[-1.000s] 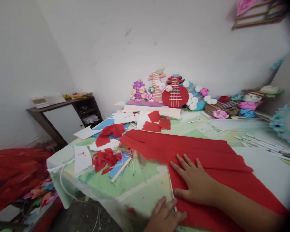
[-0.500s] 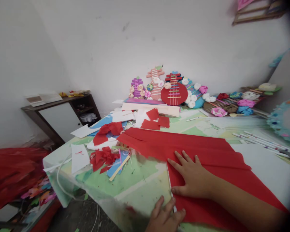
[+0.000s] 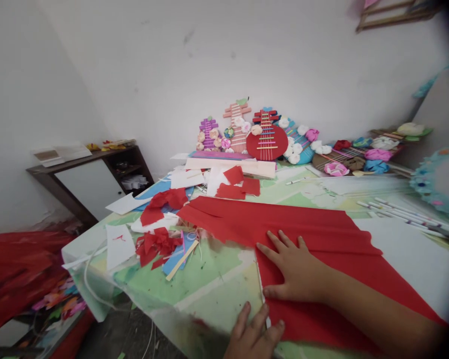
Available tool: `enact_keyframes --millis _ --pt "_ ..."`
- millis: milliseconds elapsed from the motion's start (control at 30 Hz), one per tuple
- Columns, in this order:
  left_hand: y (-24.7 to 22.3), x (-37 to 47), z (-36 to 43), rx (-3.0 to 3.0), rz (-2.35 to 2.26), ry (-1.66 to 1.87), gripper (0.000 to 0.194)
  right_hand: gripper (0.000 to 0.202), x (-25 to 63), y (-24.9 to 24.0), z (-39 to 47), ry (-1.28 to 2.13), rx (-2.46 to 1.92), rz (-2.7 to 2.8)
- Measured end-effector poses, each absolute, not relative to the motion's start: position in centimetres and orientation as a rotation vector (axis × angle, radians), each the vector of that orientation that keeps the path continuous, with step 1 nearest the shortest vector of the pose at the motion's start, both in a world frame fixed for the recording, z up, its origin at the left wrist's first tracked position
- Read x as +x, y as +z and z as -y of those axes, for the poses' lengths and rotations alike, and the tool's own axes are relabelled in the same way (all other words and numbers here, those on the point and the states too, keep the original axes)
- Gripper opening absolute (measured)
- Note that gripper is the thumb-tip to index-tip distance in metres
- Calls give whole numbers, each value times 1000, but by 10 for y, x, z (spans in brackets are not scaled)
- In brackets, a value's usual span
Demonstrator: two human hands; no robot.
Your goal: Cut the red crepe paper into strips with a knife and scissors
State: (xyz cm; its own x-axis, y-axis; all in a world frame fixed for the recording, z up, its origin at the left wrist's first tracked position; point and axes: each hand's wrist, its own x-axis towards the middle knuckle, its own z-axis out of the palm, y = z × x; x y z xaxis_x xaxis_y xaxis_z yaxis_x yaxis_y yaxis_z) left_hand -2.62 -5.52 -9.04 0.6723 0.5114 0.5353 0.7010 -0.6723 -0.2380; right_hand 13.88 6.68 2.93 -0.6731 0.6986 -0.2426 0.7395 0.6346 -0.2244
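Sheet (image 3: 307, 217), one, red, lies under the right hand (image 3: 295, 271), its fingers spread, and stretches ahead of both hands. The left hand (image 3: 252, 335), fingers loosely spread, is at its left edge; whether it presses, I cannot tell. Beyond the hands, the counter (image 3: 220, 291) bears three red scraps (image 3: 230, 191); leftward, one white card (image 3: 115, 253) has an unreadable red mark.

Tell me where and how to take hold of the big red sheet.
I'd pinch the red sheet by its ragged near edge, left of the right hand, coming low from the near side over the tablecloth. Its creases suggest thin, soft material; that edge looks reachable, whereas the right hand lies spread farther along and scraps crowd the left tip.
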Motion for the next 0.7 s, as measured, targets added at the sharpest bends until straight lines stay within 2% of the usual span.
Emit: enact_keyframes --millis 167,267,433,533,600,700 --pt "-74 -32 59 -2604 984 -609 39 89 159 47 -58 -388 1297 -2853" --pt "-63 -33 61 -2680 1051 -629 39 83 182 51 -40 -323 1271 -2902" --pt "-56 -32 60 -2776 1063 -611 35 69 216 27 -10 -430 1128 -2825" --pt "-54 -32 58 -2778 1024 -650 34 65 241 5 1 -289 1156 -2956" --pt "-51 -32 61 -2825 1116 -834 29 65 262 -10 8 -162 1260 -3096" --pt "-41 -29 72 -2808 1625 -1391 27 57 285 -35 26 -178 1540 -3136"
